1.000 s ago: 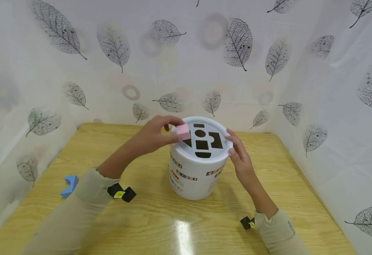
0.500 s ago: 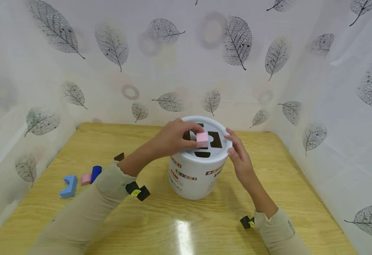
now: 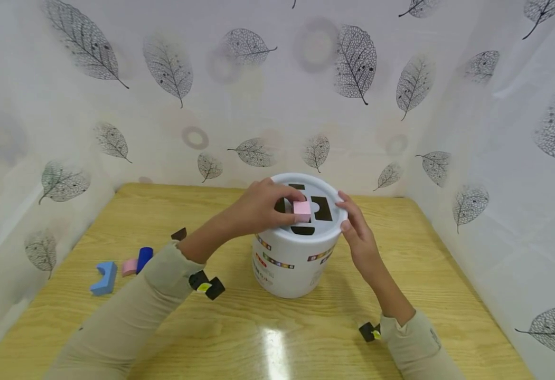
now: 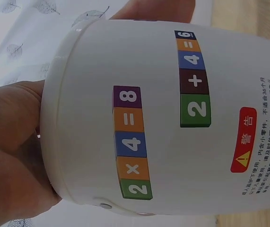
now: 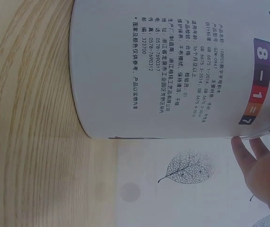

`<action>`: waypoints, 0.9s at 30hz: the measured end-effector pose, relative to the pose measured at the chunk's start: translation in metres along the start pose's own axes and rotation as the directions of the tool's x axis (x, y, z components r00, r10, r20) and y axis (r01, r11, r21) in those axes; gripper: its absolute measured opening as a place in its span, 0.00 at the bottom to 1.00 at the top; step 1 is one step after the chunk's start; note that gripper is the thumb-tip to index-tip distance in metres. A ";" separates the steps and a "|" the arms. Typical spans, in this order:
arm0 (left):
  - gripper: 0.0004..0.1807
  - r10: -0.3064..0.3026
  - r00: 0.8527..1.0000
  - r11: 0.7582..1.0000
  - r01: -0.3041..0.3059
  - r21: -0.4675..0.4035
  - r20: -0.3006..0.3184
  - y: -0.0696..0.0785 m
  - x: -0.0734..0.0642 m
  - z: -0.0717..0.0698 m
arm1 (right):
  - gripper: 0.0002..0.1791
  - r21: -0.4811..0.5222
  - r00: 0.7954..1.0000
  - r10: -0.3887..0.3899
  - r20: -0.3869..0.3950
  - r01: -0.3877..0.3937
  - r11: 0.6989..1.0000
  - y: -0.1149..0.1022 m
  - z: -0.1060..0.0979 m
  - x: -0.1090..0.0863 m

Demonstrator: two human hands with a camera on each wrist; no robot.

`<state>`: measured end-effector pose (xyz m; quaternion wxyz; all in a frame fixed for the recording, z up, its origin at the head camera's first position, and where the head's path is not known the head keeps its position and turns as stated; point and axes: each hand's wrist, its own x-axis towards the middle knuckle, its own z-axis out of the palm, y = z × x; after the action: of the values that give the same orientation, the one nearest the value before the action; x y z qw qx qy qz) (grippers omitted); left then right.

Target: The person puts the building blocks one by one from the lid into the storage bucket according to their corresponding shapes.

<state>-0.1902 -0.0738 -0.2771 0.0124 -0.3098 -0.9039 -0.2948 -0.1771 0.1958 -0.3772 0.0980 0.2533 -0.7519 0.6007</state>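
Observation:
A white bucket [image 3: 287,264] stands upright on the table, its lid [image 3: 327,227] cut with dark holes of several shapes. Between thumb and fingers, my left hand [image 3: 258,208] pinches a pink block [image 3: 301,211] low over the middle of the lid, partly covering the holes there. In the left wrist view, that hand [image 4: 12,151] reaches past the bucket's rim [image 4: 54,118] and the block is hidden. My right hand [image 3: 360,237] holds the rim at the right, fingers on the edge and thumb against the side. The right wrist view shows its fingers [image 5: 243,156] at the bucket's top.
At the left on the wooden table [image 3: 267,338] lie a light blue arch block [image 3: 104,278], a small pink block [image 3: 129,267] and a dark blue block [image 3: 144,258]. A dark piece [image 3: 179,234] shows behind the left forearm. A leaf-patterned curtain [image 3: 277,105] surrounds the table.
My left hand has carried the pink block from the lid's left edge rightward to its middle, then slightly lower. The right hand has stayed at the rim.

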 end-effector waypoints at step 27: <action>0.19 -0.034 0.997 0.974 0.016 -0.225 -0.072 -0.045 -0.046 -0.028 | 0.23 0.032 1.000 -0.023 -0.011 0.023 0.999 0.001 0.001 0.000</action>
<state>-0.1829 -0.1426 -0.2867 0.0079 -0.2863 -0.8675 -0.4068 -0.1779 0.1949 -0.3785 0.1047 0.2602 -0.7388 0.6127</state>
